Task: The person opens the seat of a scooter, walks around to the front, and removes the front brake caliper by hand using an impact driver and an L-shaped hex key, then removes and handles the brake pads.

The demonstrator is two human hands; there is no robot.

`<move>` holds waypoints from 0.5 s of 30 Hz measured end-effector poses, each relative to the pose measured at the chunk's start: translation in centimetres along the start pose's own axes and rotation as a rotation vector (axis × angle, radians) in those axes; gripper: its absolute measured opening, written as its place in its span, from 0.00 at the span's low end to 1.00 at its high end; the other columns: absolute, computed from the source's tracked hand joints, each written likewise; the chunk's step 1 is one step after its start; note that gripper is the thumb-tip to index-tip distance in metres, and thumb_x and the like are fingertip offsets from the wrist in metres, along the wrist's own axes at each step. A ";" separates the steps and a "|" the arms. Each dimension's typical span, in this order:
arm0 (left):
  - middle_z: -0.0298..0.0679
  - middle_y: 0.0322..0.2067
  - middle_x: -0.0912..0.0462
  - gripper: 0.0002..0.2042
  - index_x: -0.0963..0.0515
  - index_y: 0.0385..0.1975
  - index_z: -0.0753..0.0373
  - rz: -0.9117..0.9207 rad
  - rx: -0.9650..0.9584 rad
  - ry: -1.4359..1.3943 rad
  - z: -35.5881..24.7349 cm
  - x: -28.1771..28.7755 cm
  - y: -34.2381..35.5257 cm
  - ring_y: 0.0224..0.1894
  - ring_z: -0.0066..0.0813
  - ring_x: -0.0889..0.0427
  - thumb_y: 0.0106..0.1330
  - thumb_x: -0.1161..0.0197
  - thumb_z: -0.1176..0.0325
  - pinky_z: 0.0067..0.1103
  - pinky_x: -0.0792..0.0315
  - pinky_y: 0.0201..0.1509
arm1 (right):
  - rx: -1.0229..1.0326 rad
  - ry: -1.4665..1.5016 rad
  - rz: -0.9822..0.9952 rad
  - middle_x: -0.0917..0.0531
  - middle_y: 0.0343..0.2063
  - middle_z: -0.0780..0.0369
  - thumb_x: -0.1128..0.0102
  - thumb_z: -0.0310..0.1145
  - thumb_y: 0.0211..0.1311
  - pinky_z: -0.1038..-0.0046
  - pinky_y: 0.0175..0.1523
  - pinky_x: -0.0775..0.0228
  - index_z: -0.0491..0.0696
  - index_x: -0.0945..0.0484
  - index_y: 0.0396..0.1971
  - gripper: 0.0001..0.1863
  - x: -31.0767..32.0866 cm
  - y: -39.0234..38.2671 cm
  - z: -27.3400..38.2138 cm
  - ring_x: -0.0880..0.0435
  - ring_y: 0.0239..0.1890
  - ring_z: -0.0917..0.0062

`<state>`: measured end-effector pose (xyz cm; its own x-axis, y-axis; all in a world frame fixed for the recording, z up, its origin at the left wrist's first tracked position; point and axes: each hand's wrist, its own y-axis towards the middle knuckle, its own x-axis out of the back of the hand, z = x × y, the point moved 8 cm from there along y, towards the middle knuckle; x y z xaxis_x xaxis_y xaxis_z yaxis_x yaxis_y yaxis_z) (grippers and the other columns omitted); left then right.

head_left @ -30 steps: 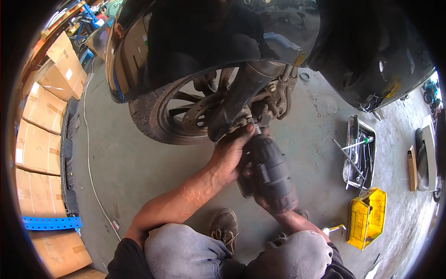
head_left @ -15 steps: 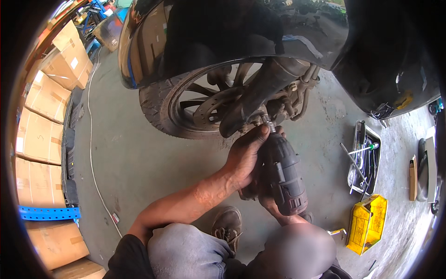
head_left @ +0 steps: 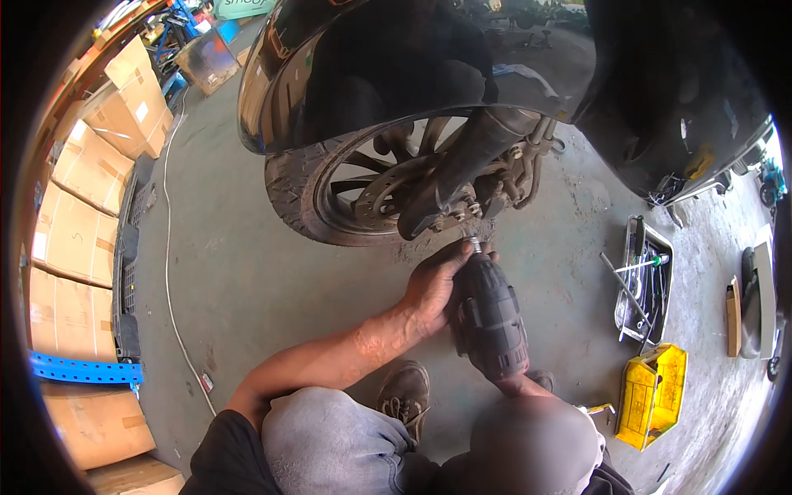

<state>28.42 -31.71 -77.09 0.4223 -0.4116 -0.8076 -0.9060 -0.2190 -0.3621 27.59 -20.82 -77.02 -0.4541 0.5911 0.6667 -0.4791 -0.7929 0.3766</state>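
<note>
Head view: your impact wrench (head_left: 488, 318), dark and bulky, sits low in the middle of the picture, its nose pointing up at the foot of the fork leg (head_left: 462, 177) by the front wheel (head_left: 346, 194) of the motorcycle. Your left hand (head_left: 433, 285) has its grip closed around the front of the tool, fingers wrapped near the socket end. Your right hand (head_left: 516, 381) holds the rear handle, mostly hidden behind the tool body, so you cannot tell exactly how its grip sits beyond that it is closed on the wrench.

Just above the nose, the brake parts and hoses crowd close around the axle end, and the black fender (head_left: 388, 74) overhangs everything there. Your knees (head_left: 330, 437) and one brown shoe (head_left: 404, 396) fill the space just beneath the tool.

To your left, bare concrete floor (head_left: 239, 289) lies open as far as a white cable (head_left: 169, 272), with stacked cardboard boxes (head_left: 78, 239) beyond it. To your right, a metal tool tray (head_left: 635, 280) and a yellow bin (head_left: 652, 396) rest on the floor, near but apart from your arm.
</note>
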 end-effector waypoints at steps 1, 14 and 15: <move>0.43 0.47 0.24 0.18 0.30 0.49 0.67 -0.026 -0.003 -0.002 0.0 0.5 0.0 0.54 0.34 0.27 0.67 0.43 0.61 0.31 0.31 0.59 | 0.124 -0.075 -0.075 0.22 0.27 0.59 0.45 0.39 0.63 0.71 0.27 0.29 0.46 0.32 0.52 0.20 -0.1 -0.2 0.4 0.22 0.23 0.75; 0.43 0.42 0.23 0.16 0.30 0.46 0.65 -0.281 0.012 0.112 -1.7 2.3 1.8 0.45 0.33 0.22 0.66 0.41 0.61 0.31 0.27 0.53 | -0.062 0.552 -0.136 0.22 0.29 0.65 0.43 0.30 0.62 0.78 0.29 0.28 0.47 0.31 0.50 0.17 -4.7 0.1 -1.6 0.22 0.27 0.80; 0.43 0.41 0.23 0.16 0.30 0.46 0.65 -0.240 0.012 0.079 -1.6 3.0 2.0 0.44 0.32 0.22 0.66 0.41 0.61 0.30 0.26 0.52 | 0.016 0.350 -0.170 0.21 0.31 0.65 0.43 0.29 0.61 0.77 0.32 0.27 0.46 0.31 0.51 0.18 -4.7 -0.1 -1.4 0.21 0.30 0.79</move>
<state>27.90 -34.77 -79.52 0.6255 -0.4168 -0.6596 -0.7799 -0.3086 -0.5445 28.78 -23.32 -81.10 -0.5994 0.7268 0.3354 -0.5590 -0.6800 0.4745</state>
